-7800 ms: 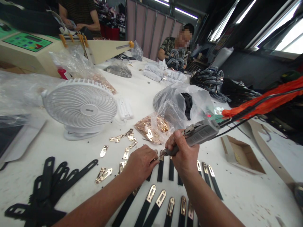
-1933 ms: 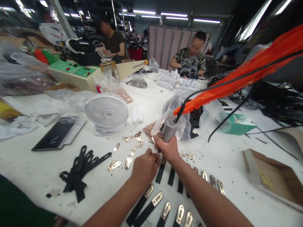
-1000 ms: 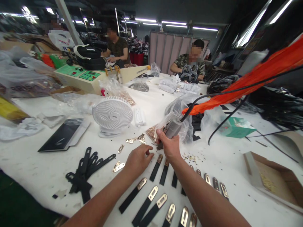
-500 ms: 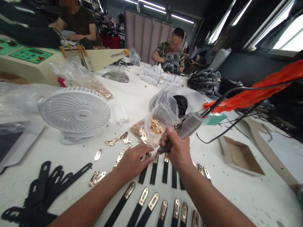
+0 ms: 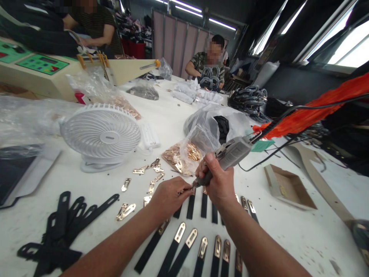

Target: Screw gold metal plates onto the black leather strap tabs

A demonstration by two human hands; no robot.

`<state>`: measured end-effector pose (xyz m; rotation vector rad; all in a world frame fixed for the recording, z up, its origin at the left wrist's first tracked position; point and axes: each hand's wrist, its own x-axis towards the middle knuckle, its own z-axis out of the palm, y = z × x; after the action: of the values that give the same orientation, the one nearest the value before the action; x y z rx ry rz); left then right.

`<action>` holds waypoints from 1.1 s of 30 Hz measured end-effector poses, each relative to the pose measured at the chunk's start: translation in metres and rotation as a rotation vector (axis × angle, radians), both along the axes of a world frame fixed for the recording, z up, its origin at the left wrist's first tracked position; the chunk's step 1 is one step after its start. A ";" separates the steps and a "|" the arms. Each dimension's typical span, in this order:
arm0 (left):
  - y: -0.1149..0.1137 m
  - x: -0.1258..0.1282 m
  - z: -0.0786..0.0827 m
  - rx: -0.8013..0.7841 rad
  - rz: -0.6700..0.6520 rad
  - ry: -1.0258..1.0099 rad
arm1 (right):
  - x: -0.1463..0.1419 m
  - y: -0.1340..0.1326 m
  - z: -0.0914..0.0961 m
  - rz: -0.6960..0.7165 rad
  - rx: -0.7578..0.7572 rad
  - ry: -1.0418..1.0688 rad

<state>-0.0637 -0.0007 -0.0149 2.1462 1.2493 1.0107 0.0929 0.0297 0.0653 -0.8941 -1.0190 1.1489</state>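
My right hand (image 5: 219,179) is wrapped round a grey electric screwdriver (image 5: 235,154), which tilts down to the left. Thumb and fingers of my left hand (image 5: 170,196) are pinched together at the driver's tip; whatever they hold is too small to make out. Beneath both hands lies a row of black straps (image 5: 204,206) with gold metal end plates, partly hidden by the hands. Closer to me is a second row of black straps (image 5: 170,254), each with a slotted gold plate (image 5: 191,237) at its far end. Loose gold plates (image 5: 126,184) are scattered left of my left hand.
A white fan (image 5: 102,134) stands at left, behind a pile of black slotted straps (image 5: 62,227). Beyond my hands sits a clear bag of gold pieces (image 5: 180,157). An open cardboard box (image 5: 290,188) is at right. Two people work across the table. A cable and orange cord reach the driver.
My left fingertips have closed into a pinch and moved slightly right to the driver's tip. The driver, still in my right hand, has shifted slightly right. The view has shifted a little.
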 end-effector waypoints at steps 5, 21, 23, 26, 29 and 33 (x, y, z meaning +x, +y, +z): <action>0.000 0.000 0.001 -0.011 0.022 -0.016 | -0.001 0.000 0.001 0.001 0.012 0.004; -0.002 0.001 0.000 -0.018 0.053 -0.008 | 0.000 -0.003 0.000 0.015 0.044 -0.014; -0.002 0.002 0.001 -0.014 0.055 -0.002 | 0.000 -0.003 0.000 0.015 0.045 -0.013; -0.002 0.002 0.001 -0.012 0.068 0.018 | 0.001 -0.003 0.001 0.006 0.045 -0.023; -0.002 0.003 0.000 -0.004 0.101 0.055 | 0.002 -0.003 0.003 0.004 0.042 -0.021; -0.002 0.005 -0.002 0.100 0.078 0.136 | 0.008 0.000 0.002 -0.027 0.032 -0.026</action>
<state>-0.0587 -0.0030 -0.0167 2.2917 1.3822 0.9916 0.1009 0.0299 0.0669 -0.8966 -1.0406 1.0982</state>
